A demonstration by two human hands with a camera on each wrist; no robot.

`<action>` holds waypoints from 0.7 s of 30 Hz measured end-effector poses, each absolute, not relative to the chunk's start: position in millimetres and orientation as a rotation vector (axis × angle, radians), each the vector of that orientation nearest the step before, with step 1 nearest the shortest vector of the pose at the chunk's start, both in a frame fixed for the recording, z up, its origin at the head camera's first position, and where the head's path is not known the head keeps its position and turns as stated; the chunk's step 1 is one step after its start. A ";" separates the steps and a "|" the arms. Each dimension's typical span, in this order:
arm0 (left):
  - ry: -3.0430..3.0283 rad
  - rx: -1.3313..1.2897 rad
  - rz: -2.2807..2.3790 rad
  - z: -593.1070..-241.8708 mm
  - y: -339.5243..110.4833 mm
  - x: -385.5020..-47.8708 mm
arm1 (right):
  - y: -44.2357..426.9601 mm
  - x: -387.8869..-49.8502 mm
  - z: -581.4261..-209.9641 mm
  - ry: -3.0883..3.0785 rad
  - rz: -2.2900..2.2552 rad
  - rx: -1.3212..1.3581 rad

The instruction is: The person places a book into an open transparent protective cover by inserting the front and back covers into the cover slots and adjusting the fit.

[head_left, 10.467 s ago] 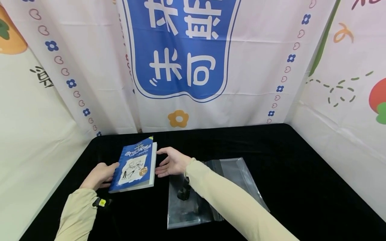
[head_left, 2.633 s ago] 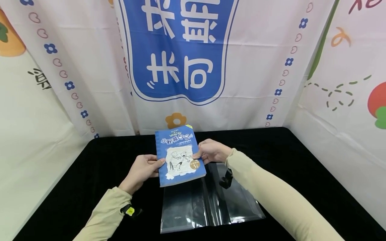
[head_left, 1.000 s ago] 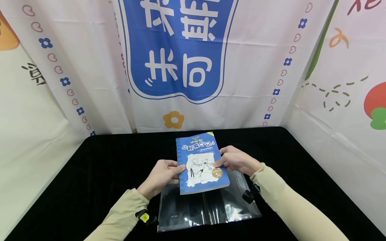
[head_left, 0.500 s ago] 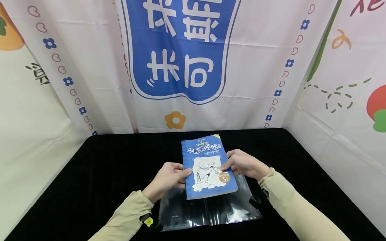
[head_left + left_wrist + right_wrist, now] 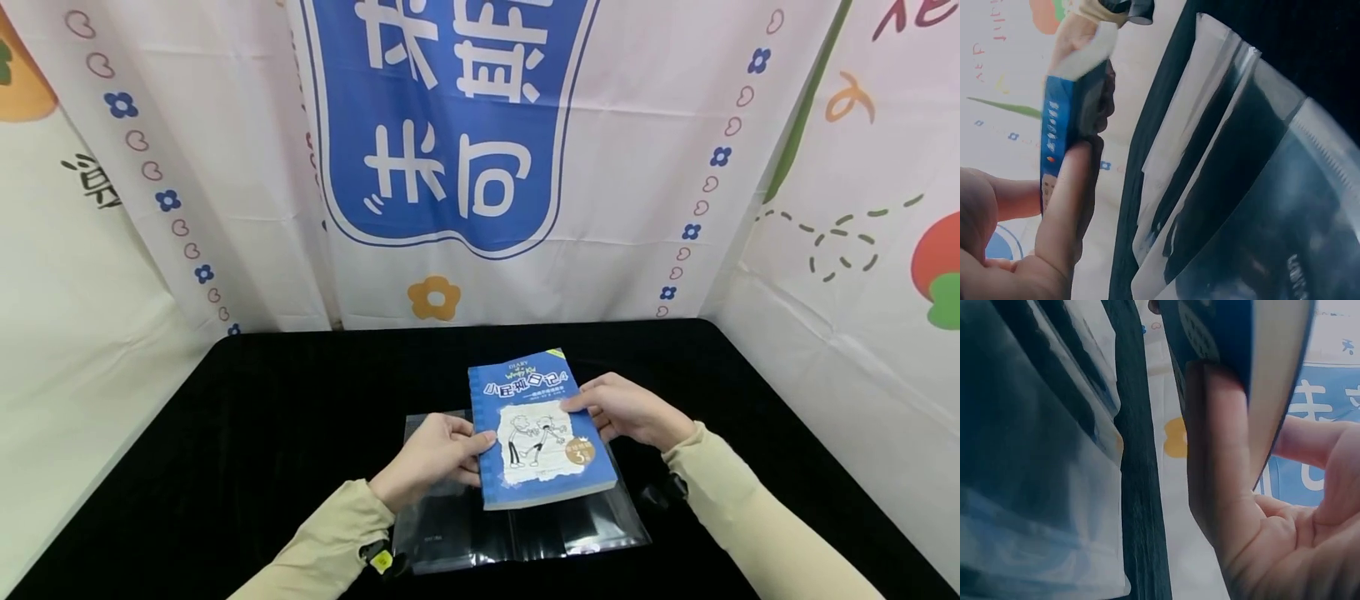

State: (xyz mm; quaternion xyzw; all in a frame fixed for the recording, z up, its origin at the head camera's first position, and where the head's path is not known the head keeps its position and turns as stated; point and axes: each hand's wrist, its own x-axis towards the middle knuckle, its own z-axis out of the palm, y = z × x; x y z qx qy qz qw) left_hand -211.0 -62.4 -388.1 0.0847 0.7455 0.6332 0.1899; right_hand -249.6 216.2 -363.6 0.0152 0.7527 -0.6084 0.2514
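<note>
Below the book, table (image 5: 285,408): black cloth, spreading out on both sides of it.
Clear plastic cover (image 5: 442,533): flat beneath the book, showing past its lower edge (the book is outside it).
Blue book (image 5: 536,442): raised above the cover, front upward, slightly tilted.
Right hand (image 5: 633,412): gripping the book's right edge, thumb on the front, fingers behind.
Left hand (image 5: 431,458): gripping the book's left edge, thumb on top, fingers underneath.
Yellow-marked wristband (image 5: 382,561): lower left of the book.
</note>
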 end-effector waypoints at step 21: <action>2.079 0.275 1.655 -394.7 -42.9 -191.9 | 244.2 -222.0 -366.4 2.140 -1.508 -0.060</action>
